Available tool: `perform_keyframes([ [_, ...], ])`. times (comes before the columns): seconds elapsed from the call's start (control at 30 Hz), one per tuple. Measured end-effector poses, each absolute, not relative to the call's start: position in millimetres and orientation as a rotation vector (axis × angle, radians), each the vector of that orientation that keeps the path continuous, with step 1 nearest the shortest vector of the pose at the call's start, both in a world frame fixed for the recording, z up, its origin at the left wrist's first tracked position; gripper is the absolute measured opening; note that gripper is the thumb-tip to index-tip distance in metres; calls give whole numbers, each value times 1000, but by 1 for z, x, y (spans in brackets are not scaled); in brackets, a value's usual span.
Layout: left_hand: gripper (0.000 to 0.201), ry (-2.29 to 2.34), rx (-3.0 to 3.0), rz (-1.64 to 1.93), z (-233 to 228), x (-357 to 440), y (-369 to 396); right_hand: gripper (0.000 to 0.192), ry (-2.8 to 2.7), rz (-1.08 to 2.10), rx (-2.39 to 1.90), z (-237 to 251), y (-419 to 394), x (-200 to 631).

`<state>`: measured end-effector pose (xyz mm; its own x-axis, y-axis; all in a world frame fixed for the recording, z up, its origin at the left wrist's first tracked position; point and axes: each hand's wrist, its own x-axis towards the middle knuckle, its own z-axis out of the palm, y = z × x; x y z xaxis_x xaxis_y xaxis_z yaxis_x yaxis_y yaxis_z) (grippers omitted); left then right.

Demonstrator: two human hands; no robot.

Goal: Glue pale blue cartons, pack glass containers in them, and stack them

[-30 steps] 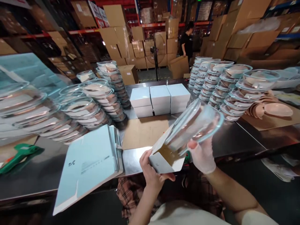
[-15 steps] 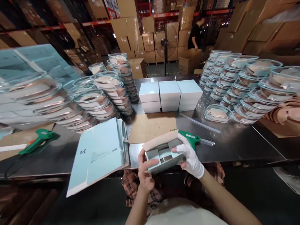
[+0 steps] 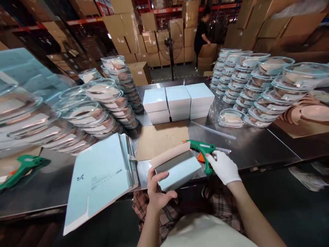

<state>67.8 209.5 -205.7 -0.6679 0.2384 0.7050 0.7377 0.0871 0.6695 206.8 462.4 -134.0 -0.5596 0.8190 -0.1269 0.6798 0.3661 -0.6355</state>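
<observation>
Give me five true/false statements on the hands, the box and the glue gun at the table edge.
1. The left hand holds the pale blue box. True.
2. The right hand is bare. False: it wears a white glove.
3. The right hand is at the handle of the green glue gun. True.
4. The three stacks of closed boxes sit on the floor. False: they stand on the metal table, beyond the cardboard sheet.
5. The pile of flat cartons lies right of the held box. False: it lies to its left.
</observation>
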Motion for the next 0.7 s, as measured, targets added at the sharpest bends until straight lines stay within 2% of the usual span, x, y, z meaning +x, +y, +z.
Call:
perform_keyframes([
  [0.07, 58, -1971, -1028, -1594, -206, 66, 217, 31, -2481, 1038, -1468, -140, 474, 201],
  [0.17, 41, -1909, -1046, -1650, -203, 70, 223, 28, -2381, 1224, -1417, -149, 482, 190],
  [0.3, 41, -1997, -793, -1667, -202, 89, 203, 28, -2203, 1528, -1258, -145, 487, 194],
  [0.5, 43, -2297, -529, -1853, -199, 122, 187, 53, -1727, 1782, -895, -124, 450, 220],
  [0.63, 36, -2368, -607, -1912, -179, 125, 211, 43, -1737, 2038, -562, -119, 422, 237],
  [0.7, 31, -2340, -697, -1916, -170, 125, 221, 38, -1900, 1930, -576, -122, 413, 247],
])
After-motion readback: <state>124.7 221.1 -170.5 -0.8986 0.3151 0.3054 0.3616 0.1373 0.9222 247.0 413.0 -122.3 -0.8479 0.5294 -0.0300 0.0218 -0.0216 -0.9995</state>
